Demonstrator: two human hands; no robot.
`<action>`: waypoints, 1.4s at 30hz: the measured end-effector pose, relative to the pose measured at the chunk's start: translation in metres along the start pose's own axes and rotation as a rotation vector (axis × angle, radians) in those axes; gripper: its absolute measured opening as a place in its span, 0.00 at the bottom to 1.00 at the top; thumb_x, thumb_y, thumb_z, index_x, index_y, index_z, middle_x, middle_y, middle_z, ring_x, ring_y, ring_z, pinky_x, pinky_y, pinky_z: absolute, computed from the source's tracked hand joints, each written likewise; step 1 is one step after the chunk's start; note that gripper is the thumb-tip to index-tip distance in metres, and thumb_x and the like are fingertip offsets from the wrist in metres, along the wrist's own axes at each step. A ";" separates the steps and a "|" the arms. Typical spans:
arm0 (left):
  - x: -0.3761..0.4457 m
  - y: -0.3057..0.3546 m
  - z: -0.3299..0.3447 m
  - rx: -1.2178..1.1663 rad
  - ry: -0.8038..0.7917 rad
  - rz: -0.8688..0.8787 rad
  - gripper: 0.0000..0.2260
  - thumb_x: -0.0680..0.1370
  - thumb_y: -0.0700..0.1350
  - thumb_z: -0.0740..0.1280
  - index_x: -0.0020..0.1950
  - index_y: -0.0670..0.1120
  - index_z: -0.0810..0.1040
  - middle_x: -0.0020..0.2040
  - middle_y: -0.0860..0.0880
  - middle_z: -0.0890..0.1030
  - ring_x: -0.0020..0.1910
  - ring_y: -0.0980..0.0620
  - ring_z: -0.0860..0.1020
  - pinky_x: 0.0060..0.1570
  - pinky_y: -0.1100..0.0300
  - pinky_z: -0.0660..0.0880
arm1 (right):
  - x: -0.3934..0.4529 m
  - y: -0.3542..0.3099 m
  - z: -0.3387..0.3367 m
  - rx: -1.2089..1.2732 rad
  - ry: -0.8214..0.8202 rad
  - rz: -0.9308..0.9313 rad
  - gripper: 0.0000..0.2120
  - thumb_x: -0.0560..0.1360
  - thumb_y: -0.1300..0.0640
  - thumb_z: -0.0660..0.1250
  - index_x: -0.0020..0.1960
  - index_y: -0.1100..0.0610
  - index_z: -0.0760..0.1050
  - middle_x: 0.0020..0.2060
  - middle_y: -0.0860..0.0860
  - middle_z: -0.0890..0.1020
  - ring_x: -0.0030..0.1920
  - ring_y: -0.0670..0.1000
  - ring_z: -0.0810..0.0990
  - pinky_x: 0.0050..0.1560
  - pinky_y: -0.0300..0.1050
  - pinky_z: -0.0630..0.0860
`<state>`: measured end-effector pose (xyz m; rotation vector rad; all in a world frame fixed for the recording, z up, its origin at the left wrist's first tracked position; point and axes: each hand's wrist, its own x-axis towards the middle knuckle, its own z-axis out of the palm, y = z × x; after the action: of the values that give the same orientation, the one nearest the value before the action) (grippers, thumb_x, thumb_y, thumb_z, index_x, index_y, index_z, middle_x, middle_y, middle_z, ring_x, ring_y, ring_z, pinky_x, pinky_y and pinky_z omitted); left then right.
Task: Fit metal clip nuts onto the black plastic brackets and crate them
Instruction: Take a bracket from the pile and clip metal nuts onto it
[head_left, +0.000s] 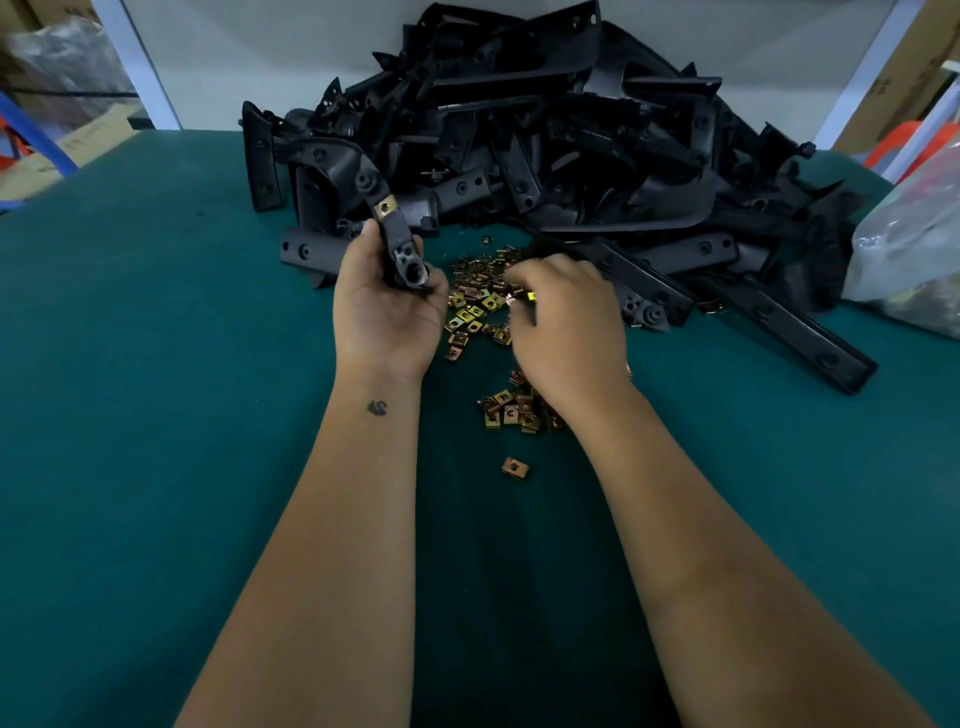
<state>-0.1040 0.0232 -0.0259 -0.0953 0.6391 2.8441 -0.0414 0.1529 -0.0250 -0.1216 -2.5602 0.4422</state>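
While one bracket is in hand and the next nut is being picked, stock stands as follows.

Item 1, left hand (390, 306): palm up, fingers curled round a black plastic bracket (387, 218), held upright. One fitted clip nut (385, 208) shows on its upper arm.

Item 2, right hand (563, 325): palm down over the loose clip nuts (475, 306), fingers bent into the scatter. Whether a nut is already pinched cannot be told; the fingertips are blurred.

Item 3, bracket heap (545, 140): a large tangled pile at the far side of the table, several pieces spilling toward the nuts.

Item 4, second nut cluster (511, 410), near the right wrist; one stray nut (515, 467) lies apart, closer to the person.

Item 5, crate: not in view.

Risks, as judged: the nuts are small and heaped, so two may be lifted together or one dropped on the way over. A nut pushed on skewed would likely miss the bracket's hole. The right forearm could sweep the near cluster toward the table edge. Pulling from the tangled heap may drag other brackets onto the nuts.

Surface: table (156, 364) covered in dark green mat.

Room: a clear plastic bag (906, 249) at the right edge, cardboard boxes (67, 150) at left, white frame posts behind.
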 end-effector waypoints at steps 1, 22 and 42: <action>0.000 0.001 -0.001 -0.016 -0.001 0.004 0.09 0.81 0.47 0.65 0.45 0.44 0.78 0.37 0.48 0.78 0.36 0.54 0.75 0.32 0.64 0.71 | -0.001 -0.002 0.003 0.004 -0.055 -0.064 0.15 0.78 0.61 0.63 0.64 0.55 0.77 0.58 0.52 0.80 0.60 0.56 0.73 0.59 0.51 0.68; -0.003 -0.010 0.008 0.276 0.053 -0.064 0.06 0.80 0.47 0.66 0.48 0.44 0.77 0.43 0.47 0.75 0.35 0.53 0.73 0.30 0.64 0.72 | 0.002 -0.002 0.000 0.747 0.077 0.328 0.10 0.75 0.67 0.68 0.49 0.53 0.79 0.44 0.47 0.80 0.43 0.39 0.78 0.45 0.32 0.74; -0.004 -0.016 0.003 0.440 -0.229 -0.181 0.04 0.81 0.49 0.64 0.52 0.51 0.77 0.47 0.49 0.80 0.43 0.53 0.81 0.42 0.58 0.78 | 0.004 -0.003 -0.015 1.607 -0.058 0.541 0.09 0.76 0.70 0.65 0.46 0.58 0.79 0.40 0.53 0.84 0.41 0.49 0.83 0.43 0.41 0.80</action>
<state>-0.0967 0.0375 -0.0290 0.2296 1.1167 2.4295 -0.0372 0.1546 -0.0100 -0.1814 -1.4603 2.4407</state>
